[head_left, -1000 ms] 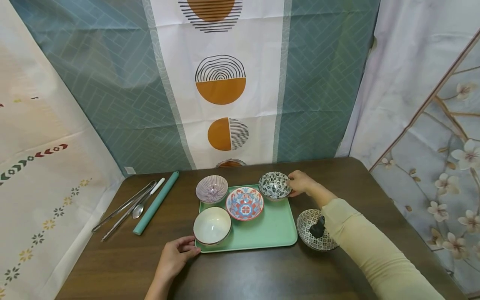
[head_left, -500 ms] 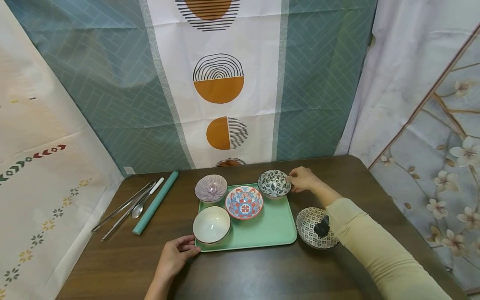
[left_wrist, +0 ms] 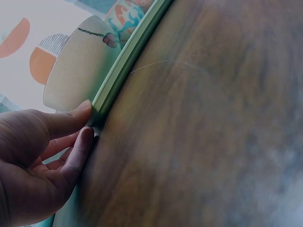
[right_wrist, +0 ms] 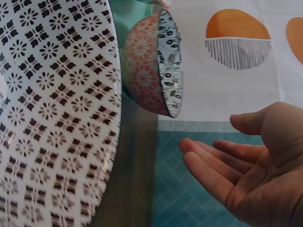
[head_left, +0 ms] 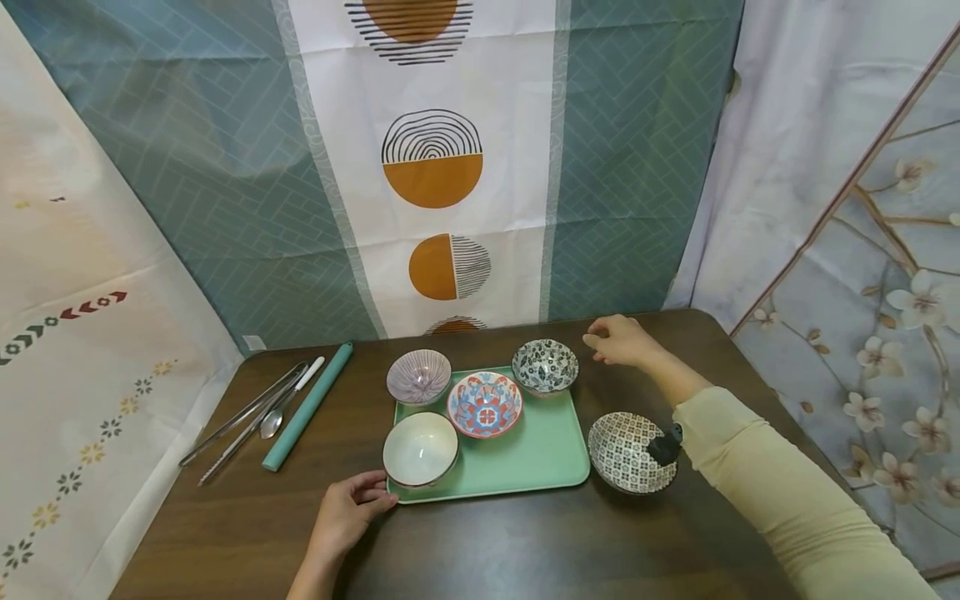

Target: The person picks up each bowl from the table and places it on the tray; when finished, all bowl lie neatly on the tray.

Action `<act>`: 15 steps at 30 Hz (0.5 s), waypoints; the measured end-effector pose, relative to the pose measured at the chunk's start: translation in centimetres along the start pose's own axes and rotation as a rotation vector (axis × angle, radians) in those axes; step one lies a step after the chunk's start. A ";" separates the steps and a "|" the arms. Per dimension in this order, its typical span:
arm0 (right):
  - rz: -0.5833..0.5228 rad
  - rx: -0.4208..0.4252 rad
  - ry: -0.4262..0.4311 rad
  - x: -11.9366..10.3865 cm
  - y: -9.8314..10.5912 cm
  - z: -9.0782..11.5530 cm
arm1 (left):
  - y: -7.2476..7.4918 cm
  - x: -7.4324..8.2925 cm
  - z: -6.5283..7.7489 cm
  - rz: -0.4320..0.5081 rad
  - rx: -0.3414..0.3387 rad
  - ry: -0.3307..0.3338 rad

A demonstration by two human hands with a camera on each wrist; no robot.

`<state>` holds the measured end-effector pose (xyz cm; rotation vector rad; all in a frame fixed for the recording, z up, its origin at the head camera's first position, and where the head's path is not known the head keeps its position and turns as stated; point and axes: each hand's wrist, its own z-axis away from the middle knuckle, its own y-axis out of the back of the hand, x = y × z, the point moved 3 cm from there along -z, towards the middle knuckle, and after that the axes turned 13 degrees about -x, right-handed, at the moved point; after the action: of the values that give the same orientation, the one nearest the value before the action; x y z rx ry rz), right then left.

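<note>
My left hand [head_left: 348, 511] pinches the near left corner of the green tray [head_left: 517, 454], thumb on the rim and fingertip at its outer edge [left_wrist: 71, 156]. Close by that corner stands a cream bowl [head_left: 420, 450]. A red and blue patterned bowl [head_left: 484, 405] sits mid-tray, and a purple striped bowl [head_left: 418, 377] is at the back left corner. At the back right corner rests a bowl with black floral print inside [head_left: 545, 367], its outside reddish [right_wrist: 142, 64]. To its right, my right hand [head_left: 622, 340] is apart from it, holding nothing, fingers relaxed [right_wrist: 213, 170].
A brown and white patterned bowl [head_left: 626, 454] stands on the table right of the tray, below my right forearm. On the left lie metal tongs [head_left: 247, 412], a spoon [head_left: 273, 422] and a teal stick-shaped roll [head_left: 309, 407]. Curtains [head_left: 637, 167] hang behind the table.
My right hand has let go of the black floral bowl and moved off to the right and slightly back. The bowl stays on the tray corner. The left hand keeps its place.
</note>
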<state>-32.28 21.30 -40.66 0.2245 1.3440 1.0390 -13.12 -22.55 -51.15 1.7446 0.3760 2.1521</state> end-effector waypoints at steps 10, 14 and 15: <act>0.024 0.017 0.114 0.4 0.4 2.8 | 0.0 -0.2 0.1 -0.002 0.007 -0.007; 0.022 0.016 0.166 1.4 0.4 4.1 | 0.0 -0.1 0.1 -0.006 0.006 -0.017; 0.017 0.010 0.176 1.7 0.4 4.4 | 0.0 -0.1 0.1 -0.004 0.006 -0.016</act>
<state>-28.89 24.56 -40.30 0.1542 1.5083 1.0864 -12.96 -22.57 -51.21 1.7613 0.3820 2.1352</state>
